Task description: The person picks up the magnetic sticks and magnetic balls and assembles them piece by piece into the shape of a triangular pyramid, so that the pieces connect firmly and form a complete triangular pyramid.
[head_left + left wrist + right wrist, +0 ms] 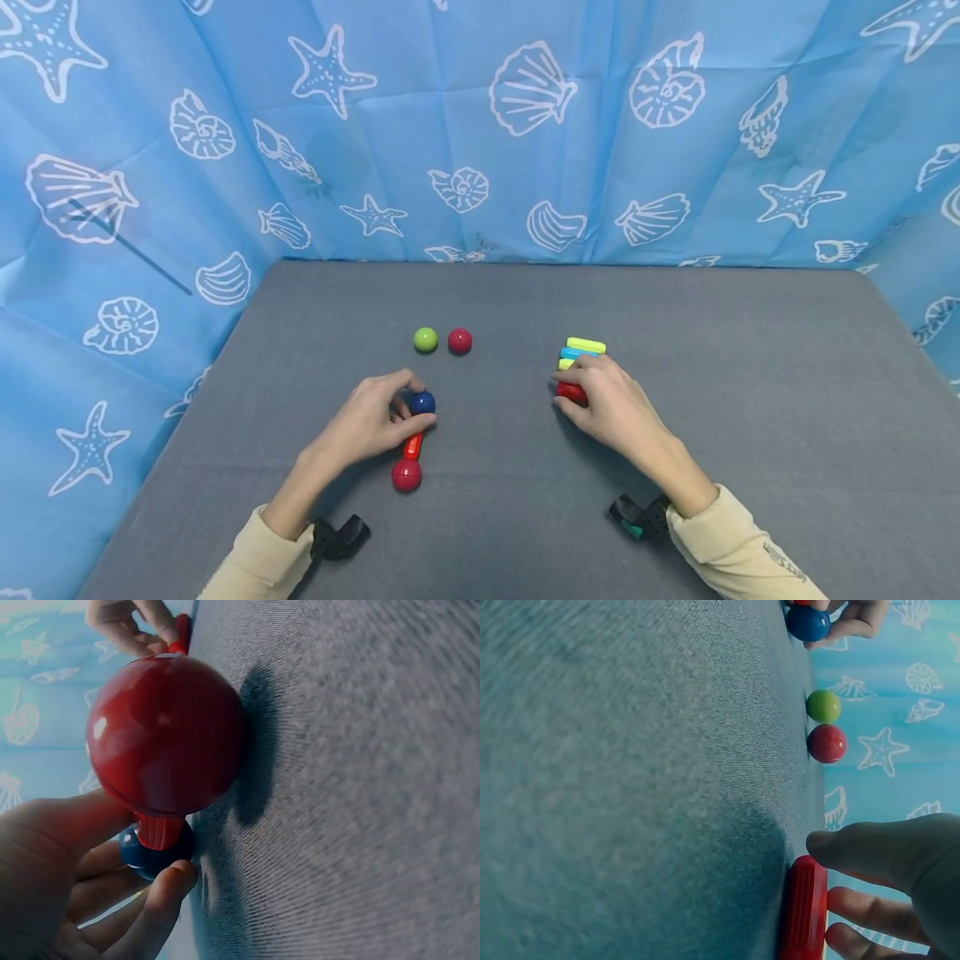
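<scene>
My left hand (371, 417) pinches a dark blue ball (423, 402) between thumb and fingers. A red stick (412, 447) joins that ball to a red ball (407, 475) nearer me, which looms large in the left wrist view. On the right side, my right hand (611, 404) has its thumb and fingertips around a ribbed red stick (805, 911) lying on the cloth. Just beyond those fingers lie a blue stick (577, 353) and yellow sticks (587, 344), side by side and partly covered by the hand.
A green ball (425, 339) and another red ball (460, 340) sit close together beyond the left hand. The grey cloth-covered table (495, 517) meets a blue curtain (450, 125) with white shell prints at its back and sides.
</scene>
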The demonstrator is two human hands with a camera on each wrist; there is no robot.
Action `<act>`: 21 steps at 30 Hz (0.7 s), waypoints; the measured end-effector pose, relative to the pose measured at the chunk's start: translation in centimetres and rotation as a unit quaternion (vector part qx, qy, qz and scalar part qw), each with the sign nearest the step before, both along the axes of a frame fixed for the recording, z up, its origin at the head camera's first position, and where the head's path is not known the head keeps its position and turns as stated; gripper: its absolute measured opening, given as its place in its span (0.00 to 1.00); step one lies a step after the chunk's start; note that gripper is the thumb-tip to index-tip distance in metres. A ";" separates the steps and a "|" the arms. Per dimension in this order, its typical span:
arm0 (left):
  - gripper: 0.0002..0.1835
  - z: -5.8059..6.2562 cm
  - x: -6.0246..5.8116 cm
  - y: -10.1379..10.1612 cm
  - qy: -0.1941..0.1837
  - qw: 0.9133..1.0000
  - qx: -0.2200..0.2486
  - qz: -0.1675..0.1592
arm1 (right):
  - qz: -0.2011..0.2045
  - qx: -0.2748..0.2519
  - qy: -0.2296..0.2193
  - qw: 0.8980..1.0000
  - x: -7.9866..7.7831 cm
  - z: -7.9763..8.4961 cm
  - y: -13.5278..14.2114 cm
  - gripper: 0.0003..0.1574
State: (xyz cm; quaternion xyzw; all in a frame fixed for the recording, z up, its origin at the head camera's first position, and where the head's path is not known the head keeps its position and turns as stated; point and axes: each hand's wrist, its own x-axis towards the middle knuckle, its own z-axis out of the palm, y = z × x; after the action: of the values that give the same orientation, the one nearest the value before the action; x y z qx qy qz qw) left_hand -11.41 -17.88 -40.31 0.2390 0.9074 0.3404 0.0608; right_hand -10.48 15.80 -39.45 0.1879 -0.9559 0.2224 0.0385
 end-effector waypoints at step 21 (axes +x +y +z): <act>0.21 0.4 0.8 -0.3 -0.130 0.990 0.050 -0.001 | 0.005 -0.003 -0.007 1.000 0.3 0.1 0.0 0.17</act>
State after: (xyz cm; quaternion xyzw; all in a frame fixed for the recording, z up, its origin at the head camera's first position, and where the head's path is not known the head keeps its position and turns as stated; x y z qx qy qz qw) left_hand -10.61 -18.15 -39.91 0.1962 0.8736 0.4130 0.1664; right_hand -10.17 15.83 -39.31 0.1908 -0.9546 0.2265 0.0316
